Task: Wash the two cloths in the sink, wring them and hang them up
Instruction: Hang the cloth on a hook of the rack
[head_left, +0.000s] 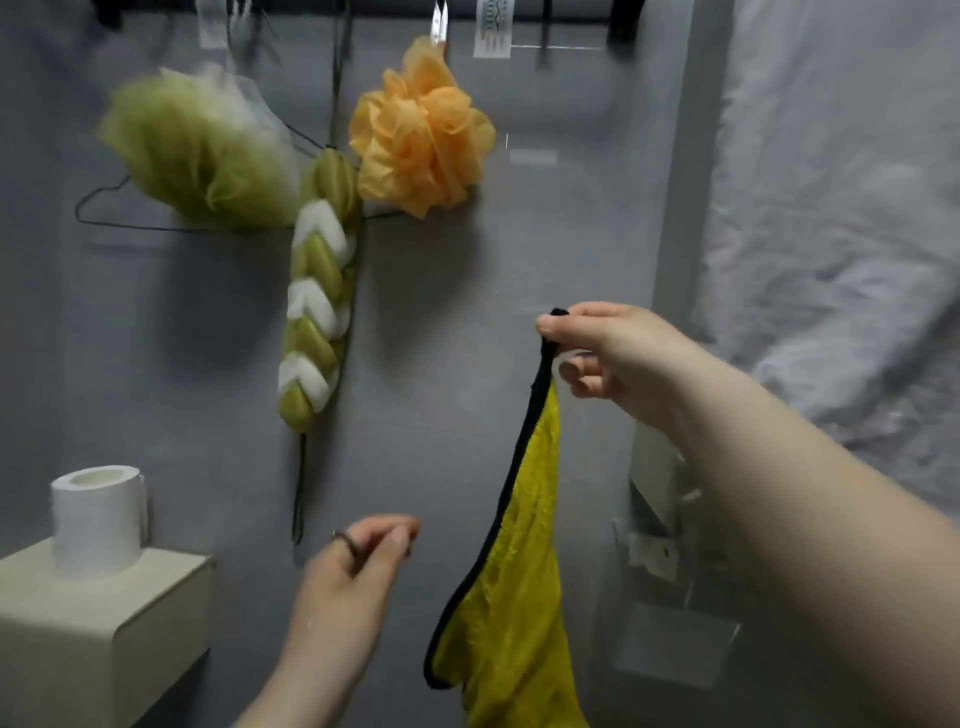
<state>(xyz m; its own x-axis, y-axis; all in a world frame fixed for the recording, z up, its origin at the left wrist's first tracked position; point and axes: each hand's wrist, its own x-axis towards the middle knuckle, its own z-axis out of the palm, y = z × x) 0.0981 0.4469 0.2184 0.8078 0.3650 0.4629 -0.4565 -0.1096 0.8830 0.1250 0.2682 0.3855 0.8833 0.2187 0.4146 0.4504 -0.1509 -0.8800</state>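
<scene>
A yellow cloth (511, 587) with a black edge hangs down in front of the grey wall at the lower middle. My right hand (608, 353) pinches its top black corner between thumb and fingers and holds it up at mid height. My left hand (353, 566) is lower and to the left of the cloth, not touching it, with its fingertips pinched together. A small dark ring-like shape shows by its thumb, too blurred to identify. I see only this one cloth, and no sink.
A black rail (311, 8) runs along the top of the wall. From it hang a green mesh sponge (208, 150), an orange mesh sponge (421, 135), a braided green-and-white scrubber (317, 291) and a wire hanger (104, 208). A paper roll (98, 514) stands on a cream box (98, 639) at lower left. A crinkled white curtain (841, 208) fills the right.
</scene>
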